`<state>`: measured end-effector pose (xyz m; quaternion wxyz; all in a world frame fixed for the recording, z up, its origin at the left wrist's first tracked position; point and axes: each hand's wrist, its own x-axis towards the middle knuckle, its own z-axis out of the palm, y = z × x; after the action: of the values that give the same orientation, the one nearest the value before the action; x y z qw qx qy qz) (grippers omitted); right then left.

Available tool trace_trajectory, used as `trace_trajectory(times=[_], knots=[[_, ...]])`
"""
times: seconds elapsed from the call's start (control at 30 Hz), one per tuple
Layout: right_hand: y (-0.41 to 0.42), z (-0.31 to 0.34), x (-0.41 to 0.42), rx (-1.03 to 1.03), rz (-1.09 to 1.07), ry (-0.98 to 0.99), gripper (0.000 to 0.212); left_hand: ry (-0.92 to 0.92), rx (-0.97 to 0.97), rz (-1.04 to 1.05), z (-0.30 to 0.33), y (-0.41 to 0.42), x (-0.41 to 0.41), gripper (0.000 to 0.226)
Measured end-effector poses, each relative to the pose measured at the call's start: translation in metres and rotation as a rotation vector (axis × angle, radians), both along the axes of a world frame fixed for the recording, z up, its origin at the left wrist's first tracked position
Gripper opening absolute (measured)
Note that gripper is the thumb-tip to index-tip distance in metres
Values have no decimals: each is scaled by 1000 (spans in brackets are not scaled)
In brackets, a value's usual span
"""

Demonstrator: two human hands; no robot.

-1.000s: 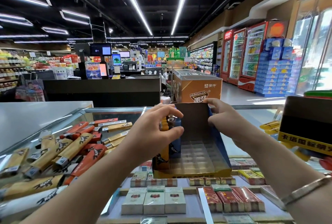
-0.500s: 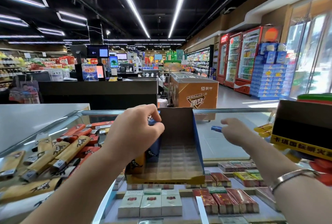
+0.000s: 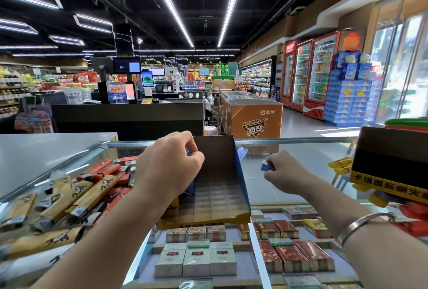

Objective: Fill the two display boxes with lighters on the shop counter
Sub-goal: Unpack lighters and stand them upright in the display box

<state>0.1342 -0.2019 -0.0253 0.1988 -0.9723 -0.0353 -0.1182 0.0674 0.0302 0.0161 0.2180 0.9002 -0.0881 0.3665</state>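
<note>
An open display box (image 3: 217,186) with blue sides, a yellow front lip and a clear gridded insert stands on the glass counter (image 3: 289,186). My left hand (image 3: 169,168) is inside its left side, fingers closed on blue lighters (image 3: 188,192) standing there, with an orange lighter (image 3: 171,207) below. To the right of the box, my right hand (image 3: 284,173) is closed on a blue lighter (image 3: 267,166) lying on the glass. Another blue lighter (image 3: 242,152) lies behind the box's right wall. A second display box (image 3: 391,163), black with a yellow band, stands at the far right.
Several loose yellow and red lighters (image 3: 340,164) lie around the second box. Inside the glass case are cigarette packs (image 3: 196,256) and, at the left, orange and tan cartons (image 3: 76,196). A grey counter top (image 3: 34,149) lies at the far left.
My right hand left the box's back wall, moved right onto the glass and closed on a blue lighter. My left hand stayed on the lighters in the box's left side.
</note>
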Motion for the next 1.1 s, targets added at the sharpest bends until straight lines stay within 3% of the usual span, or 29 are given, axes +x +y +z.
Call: trace_trajectory(times=[0.07, 0.17, 0.33, 0.47, 0.53, 0.6, 0.73, 0.9, 1.1], knots=[[9, -3, 4, 45, 0, -55, 13, 10, -4, 3, 0, 1, 2, 15], [20, -4, 13, 115, -12, -143, 2, 21, -16, 11, 1, 3, 3, 16], [30, -9, 33, -1, 33, -181, 2, 19, -21, 16, 2, 5, 7, 16], [37, -13, 45, -192, 105, -64, 34, 21, -17, 17, 1, 7, 12, 12], [39, -10, 46, -227, 110, -28, 39, 22, -21, 9, 1, 8, 14, 11], [41, -9, 46, -224, 122, -8, 37, 25, -23, -1, 1, 9, 15, 11], [43, -9, 44, -159, 114, -95, 13, 17, -27, -14, -1, 10, 14, 11], [38, -8, 43, -46, 10, -235, 10, 23, -26, -25, -1, 10, 15, 16], [41, -3, 40, -147, -24, -86, 32, 49, -46, -34, -1, 12, 14, 14]])
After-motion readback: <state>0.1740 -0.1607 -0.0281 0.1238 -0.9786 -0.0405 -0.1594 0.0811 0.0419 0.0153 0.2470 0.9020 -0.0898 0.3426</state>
